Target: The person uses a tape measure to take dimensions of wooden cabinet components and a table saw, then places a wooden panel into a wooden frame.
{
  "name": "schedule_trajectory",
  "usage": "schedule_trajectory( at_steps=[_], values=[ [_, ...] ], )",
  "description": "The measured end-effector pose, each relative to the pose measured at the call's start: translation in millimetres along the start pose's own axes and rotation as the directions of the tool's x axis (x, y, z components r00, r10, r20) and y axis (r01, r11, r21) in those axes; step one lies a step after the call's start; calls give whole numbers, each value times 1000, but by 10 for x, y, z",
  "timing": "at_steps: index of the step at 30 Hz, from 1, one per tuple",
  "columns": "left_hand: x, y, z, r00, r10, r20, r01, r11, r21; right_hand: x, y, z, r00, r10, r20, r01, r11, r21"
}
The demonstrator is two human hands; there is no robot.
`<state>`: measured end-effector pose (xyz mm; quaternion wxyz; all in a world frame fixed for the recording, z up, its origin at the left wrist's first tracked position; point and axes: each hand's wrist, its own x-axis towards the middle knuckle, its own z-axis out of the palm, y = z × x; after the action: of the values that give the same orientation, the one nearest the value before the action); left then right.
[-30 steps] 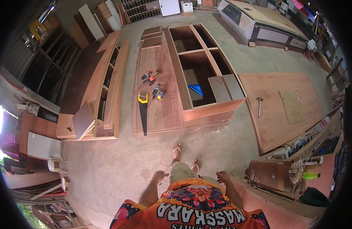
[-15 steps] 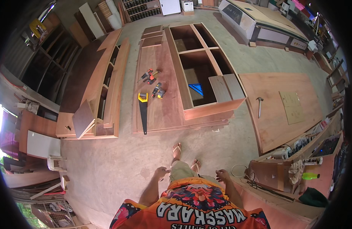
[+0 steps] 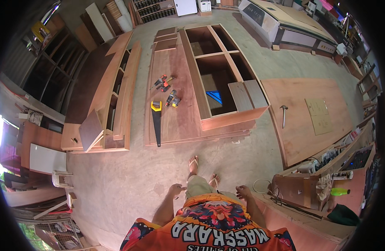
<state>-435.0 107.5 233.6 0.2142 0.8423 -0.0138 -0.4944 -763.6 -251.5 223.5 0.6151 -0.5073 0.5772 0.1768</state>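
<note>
Wooden cabinet [image 3: 226, 53], near end part-hidden under boards [image 3: 240, 97], left hand [image 3: 175, 190] and right hand [image 3: 243, 192] relaxed, seemingly empty, details indistinct

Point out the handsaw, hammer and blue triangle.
Handsaw [image 3: 157, 121], head view: on the black blade.
Hammer [image 3: 283, 118], head view: on the handle.
Blue triangle [image 3: 216, 96], head view: on its flat body.

Ahead of you, the concrete floor [image 3: 117, 188] supports a panel stack [image 3: 175, 125] and, to your right, a plywood sheet [image 3: 293, 140]. The stack carries a handsaw [image 3: 157, 121], drills [image 3: 172, 98] and an open cabinet [image 3: 215, 69]; the sheet carries a hammer [image 3: 283, 118] and a flat tan piece [image 3: 319, 116].
</note>
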Motion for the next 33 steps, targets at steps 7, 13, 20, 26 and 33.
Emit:
schedule_trajectory(
  at_steps=[7, 13, 20, 26, 33],
  values=[
    [45, -38, 28, 999, 38, -12, -38, 999, 26, 35, 8, -9, 1000, -22, 11, 22, 1000, 9],
    [-11, 38, 36, 1000, -25, 7, 25, 999, -41, 56, 62, -35, 1000, -17, 16, 17, 1000, -14],
    [93, -79, 33, 1000, 5, -2, -6, 1000, -20, 27, 14, 7, 1000, -28, 2, 28, 1000, 5],
    [72, -28, 33, 1000, -14, 9, 14, 999, -30, 31, -14, -16, 1000, -13, 24, 14, 999, -31],
    [11, 76, 61, 999, -42, 26, 43, 998, -42, 6, 5, -29, 1000, -22, -16, 22, 1000, -4]
  ],
)
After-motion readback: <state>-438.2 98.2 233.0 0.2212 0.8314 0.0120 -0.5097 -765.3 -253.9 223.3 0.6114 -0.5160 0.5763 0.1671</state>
